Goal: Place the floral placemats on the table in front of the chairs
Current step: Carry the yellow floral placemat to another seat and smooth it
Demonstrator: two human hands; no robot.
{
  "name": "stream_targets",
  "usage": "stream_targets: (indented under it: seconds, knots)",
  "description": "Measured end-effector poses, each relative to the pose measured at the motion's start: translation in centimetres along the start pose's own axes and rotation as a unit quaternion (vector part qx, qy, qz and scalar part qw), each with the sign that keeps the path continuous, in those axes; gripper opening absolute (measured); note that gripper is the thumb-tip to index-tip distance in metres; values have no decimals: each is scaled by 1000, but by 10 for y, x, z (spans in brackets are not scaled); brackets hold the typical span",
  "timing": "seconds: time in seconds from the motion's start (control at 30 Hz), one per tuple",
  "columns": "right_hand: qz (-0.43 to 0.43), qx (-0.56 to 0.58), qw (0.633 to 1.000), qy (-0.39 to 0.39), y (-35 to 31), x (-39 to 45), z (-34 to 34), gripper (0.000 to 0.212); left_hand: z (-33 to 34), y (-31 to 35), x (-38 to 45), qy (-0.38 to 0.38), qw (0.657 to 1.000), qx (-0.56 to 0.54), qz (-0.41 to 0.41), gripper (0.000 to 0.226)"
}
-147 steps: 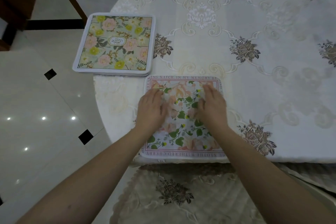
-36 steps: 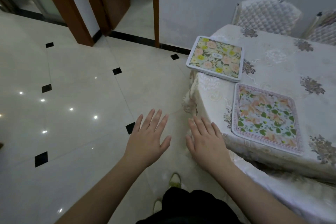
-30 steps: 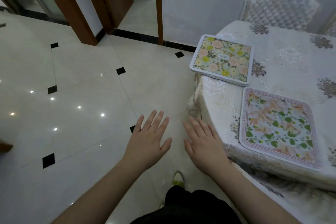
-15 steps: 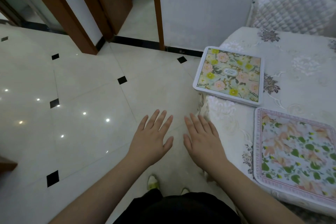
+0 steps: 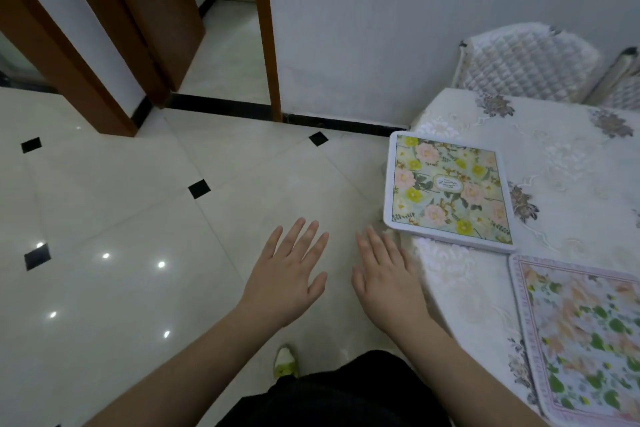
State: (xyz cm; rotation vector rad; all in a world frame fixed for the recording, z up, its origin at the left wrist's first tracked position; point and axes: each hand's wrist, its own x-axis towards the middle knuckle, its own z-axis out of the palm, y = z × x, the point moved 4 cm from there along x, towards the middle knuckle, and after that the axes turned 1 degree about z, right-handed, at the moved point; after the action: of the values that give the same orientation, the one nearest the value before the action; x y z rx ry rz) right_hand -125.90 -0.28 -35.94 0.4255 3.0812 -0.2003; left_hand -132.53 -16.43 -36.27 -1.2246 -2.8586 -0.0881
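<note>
Both hands, the left hand (image 5: pixel 289 282) and right hand (image 5: pixel 384 282), hover spread and empty above the tiled floor (image 5: pixel 138 218). One pink-bordered floral placemat (image 5: pixel 581 329) lies placed on the table (image 5: pixel 571 156); the remaining stack of placemats (image 5: pixel 448 187), seemingly several, overhangs the corner, needing the next reach.

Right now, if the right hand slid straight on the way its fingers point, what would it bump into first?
Probably the near-left corner of the white-rimmed stack of floral placemats, which overhangs the lace-clothed table. The right hand hangs open just short of it, fingers aimed up and slightly left; depth is unclear, so it might pass beside it.
</note>
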Motion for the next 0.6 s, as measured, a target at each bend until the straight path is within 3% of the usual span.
stream_targets:
  seconds: [0.23, 0.6]
  knots:
    - [52, -12, 999, 8, -1, 45, -4, 61, 2, -28, 55, -15, 999, -19, 43, 63]
    - [177, 36, 984, 5, 82, 109, 11, 58, 29, -3, 209, -34, 986, -6, 166, 60]
